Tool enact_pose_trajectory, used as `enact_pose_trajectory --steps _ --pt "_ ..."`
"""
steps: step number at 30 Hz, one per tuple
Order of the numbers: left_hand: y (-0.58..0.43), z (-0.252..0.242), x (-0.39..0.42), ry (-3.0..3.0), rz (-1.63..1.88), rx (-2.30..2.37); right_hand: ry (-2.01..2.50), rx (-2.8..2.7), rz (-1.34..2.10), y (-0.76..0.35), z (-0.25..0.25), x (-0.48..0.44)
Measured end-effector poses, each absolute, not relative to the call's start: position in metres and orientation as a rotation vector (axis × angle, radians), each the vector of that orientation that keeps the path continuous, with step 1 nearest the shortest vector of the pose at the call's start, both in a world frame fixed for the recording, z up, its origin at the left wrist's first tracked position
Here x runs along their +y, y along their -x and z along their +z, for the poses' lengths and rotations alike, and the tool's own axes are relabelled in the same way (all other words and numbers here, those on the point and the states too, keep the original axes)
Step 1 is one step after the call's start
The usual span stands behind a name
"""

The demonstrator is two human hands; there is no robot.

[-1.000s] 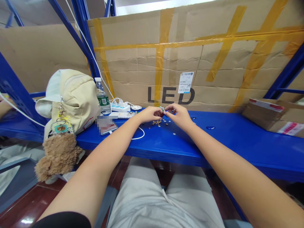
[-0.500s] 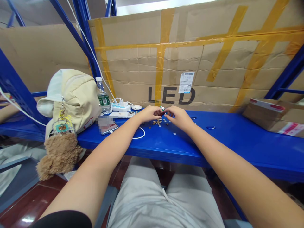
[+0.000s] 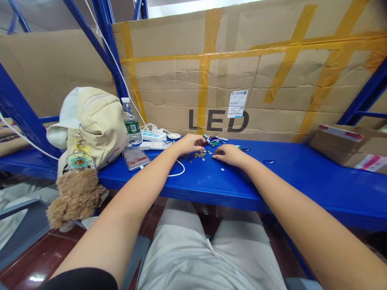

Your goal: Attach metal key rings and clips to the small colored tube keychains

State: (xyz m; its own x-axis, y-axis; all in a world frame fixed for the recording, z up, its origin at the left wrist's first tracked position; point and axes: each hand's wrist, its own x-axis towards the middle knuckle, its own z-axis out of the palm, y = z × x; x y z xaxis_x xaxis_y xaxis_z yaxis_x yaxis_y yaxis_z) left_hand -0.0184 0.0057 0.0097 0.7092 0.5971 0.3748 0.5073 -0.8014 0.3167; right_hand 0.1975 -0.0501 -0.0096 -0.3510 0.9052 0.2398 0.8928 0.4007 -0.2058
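The left hand [image 3: 188,144] is arching over the blue steel shelf [image 3: 296,177] with its fingers narrowly curled, though I cannot tell whether they hold anything. Small brown pieces [image 3: 199,154] are lying just beside it, colored pieces [image 3: 211,140] are clustering by the back edge, and the right hand [image 3: 230,156] is resting open on the shelf.

Blue shelf [image 3: 272,179]: glossy painted steel; carton [image 3: 169,80]: matt, creased corrugated cardboard; small scattered pieces [image 3: 199,155]: seemingly metal, poorly resolved.
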Motion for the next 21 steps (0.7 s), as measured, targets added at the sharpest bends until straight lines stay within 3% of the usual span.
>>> enact_pose_trajectory --steps 21 --pt "0.018 0.006 0.011 -2.794 0.601 0.824 1.528 -2.339 0.152 -0.182 -0.012 -0.051"
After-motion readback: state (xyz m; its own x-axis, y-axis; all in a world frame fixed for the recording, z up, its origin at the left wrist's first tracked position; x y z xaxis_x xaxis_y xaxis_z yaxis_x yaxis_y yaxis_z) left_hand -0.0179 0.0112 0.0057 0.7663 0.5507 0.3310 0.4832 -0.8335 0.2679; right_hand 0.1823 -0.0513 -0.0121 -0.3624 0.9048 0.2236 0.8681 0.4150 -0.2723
